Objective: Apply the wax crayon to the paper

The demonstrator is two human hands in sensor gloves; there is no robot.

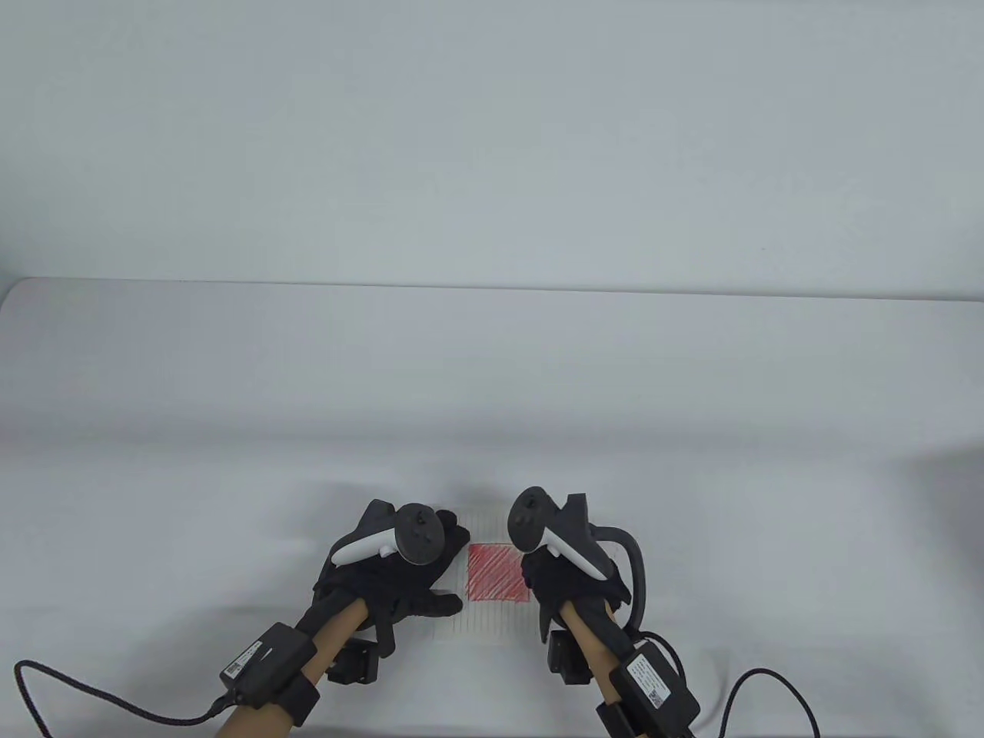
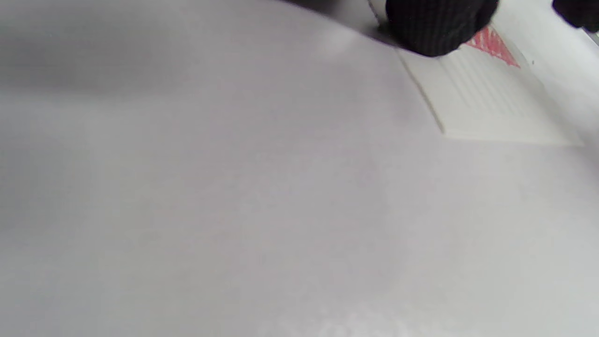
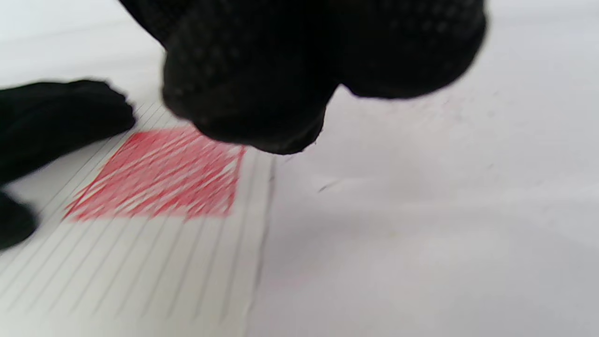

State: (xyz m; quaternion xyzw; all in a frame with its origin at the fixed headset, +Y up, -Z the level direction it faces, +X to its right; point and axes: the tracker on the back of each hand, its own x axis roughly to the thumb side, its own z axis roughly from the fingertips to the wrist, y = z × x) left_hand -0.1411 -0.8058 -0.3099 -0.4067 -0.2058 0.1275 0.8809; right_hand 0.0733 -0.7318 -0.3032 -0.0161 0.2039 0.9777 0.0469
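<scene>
A lined sheet of paper (image 1: pixel 484 619) lies near the table's front edge, with a red crayon patch (image 1: pixel 496 573) on its upper part. My left hand (image 1: pixel 442 573) rests on the paper's left side, fingers spread beside the patch; one fingertip (image 2: pixel 435 28) shows in the left wrist view on the paper (image 2: pixel 486 103). My right hand (image 1: pixel 538 573) sits at the patch's right edge. In the right wrist view its fingers (image 3: pixel 262 107) are bunched together just above the patch (image 3: pixel 164 178). The crayon is hidden under the hand.
The white table (image 1: pixel 492 384) runs back to a white wall. Cables trail from both wrists at the front corners (image 1: pixel 92 703). The left hand's fingers (image 3: pixel 61 112) show at the left of the right wrist view.
</scene>
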